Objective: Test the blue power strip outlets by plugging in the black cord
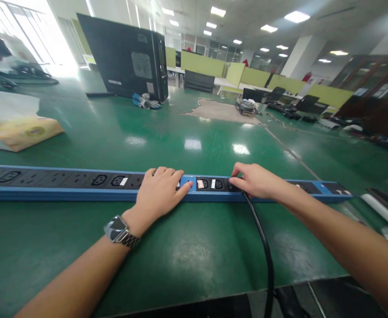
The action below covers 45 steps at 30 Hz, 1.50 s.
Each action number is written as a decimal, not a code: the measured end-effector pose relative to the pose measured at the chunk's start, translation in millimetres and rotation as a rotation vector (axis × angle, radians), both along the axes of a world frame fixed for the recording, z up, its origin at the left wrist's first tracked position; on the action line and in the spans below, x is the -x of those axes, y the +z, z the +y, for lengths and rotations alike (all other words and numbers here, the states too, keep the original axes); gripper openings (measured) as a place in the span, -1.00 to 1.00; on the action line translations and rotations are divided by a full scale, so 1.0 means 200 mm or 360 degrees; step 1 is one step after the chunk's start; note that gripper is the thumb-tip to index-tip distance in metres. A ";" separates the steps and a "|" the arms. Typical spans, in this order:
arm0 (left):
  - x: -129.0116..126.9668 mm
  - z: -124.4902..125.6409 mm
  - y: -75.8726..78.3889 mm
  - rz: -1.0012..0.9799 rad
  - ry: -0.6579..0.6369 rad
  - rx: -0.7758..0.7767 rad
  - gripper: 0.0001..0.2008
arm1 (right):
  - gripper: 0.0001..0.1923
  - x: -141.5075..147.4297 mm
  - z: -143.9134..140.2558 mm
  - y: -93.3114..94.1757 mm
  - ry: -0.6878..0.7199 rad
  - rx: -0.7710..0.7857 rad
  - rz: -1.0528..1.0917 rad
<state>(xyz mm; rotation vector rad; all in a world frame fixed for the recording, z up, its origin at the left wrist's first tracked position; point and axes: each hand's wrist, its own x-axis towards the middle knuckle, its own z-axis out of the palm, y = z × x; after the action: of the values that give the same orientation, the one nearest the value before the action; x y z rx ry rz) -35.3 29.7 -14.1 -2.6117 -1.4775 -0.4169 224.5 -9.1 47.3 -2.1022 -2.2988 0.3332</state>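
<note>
A long blue metal power strip with black sockets [81, 182] lies across the green bench [187, 247]. The left hand [159, 191] rests flat, fingers spread, on it. The right hand [255, 180] pinches a black cable's plug [236, 187] at a socket

The power strip [81, 183] has a bright blue casing and a black face set with rows of black sockets, broken by small white labels and one white-and-red sticker. The cable [263, 247] running off it is plain black. The table [194, 247] is deep green, glossy, with pale scuffed patches and white glints of ceiling light. The wristwatch [119, 232] is silver with a dark face. The box [18, 132] at the far left is yellow-orange with a white top. The computer case [127, 57] is black with a grey label, and the partitions [203, 64] behind are yellow-green
</note>
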 end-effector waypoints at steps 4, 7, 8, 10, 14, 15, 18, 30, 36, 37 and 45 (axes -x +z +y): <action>-0.03 -0.03 0.00 0.0029 0.0029 -0.0030 -0.49 | -0.77 0.02 -0.01 0.04 0.0116 -0.0151 -0.0107; -0.04 -0.03 0.01 0.0065 0.0038 -0.0023 -0.50 | -0.73 -0.09 -0.05 0.11 -0.0065 -0.0274 0.0124; -0.04 -0.02 0.02 0.0081 0.0045 -0.0030 -0.50 | -0.72 -0.14 -0.07 0.14 -0.0142 -0.0314 0.0149; -0.04 -0.02 0.02 0.0110 0.0060 -0.0043 -0.50 | -0.73 -0.26 -0.10 0.15 -0.0235 -0.0302 0.0074; -0.04 -0.02 0.02 0.0144 0.0057 -0.0021 -0.50 | -0.72 -0.51 -0.15 0.14 -0.0274 -0.0170 -0.0034; -0.04 -0.02 0.03 0.0151 0.0056 -0.0016 -0.50 | -0.71 -0.56 -0.16 0.14 -0.0287 -0.0170 -0.0018; -0.05 -0.02 0.04 0.0156 0.0064 -0.0005 -0.49 | -0.71 -0.69 -0.18 0.15 -0.0345 -0.0250 -0.0091; -0.04 0.00 0.04 0.0088 0.0044 0.0044 -0.48 | -0.69 -0.76 -0.28 0.07 -0.0403 -0.0538 -0.0317; -0.05 0.00 0.04 0.0113 0.0046 0.0016 -0.47 | -0.70 -1.18 -0.40 0.06 -0.0522 -0.0420 -0.0447; -0.05 -0.01 0.04 0.0118 0.0040 0.0014 -0.47 | -0.68 -1.23 -0.40 0.01 -0.0515 -0.0401 -0.0475; -0.04 -0.01 0.04 0.0151 0.0044 0.0007 -0.48 | -0.66 -1.35 -0.39 -0.08 -0.0569 -0.0480 -0.0427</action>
<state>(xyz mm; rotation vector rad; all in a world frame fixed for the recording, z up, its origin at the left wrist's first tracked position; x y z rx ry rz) -26.5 28.2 -5.9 -2.5729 -1.4840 -0.2831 495.1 -86.3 31.9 -2.4413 -1.8704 -0.2983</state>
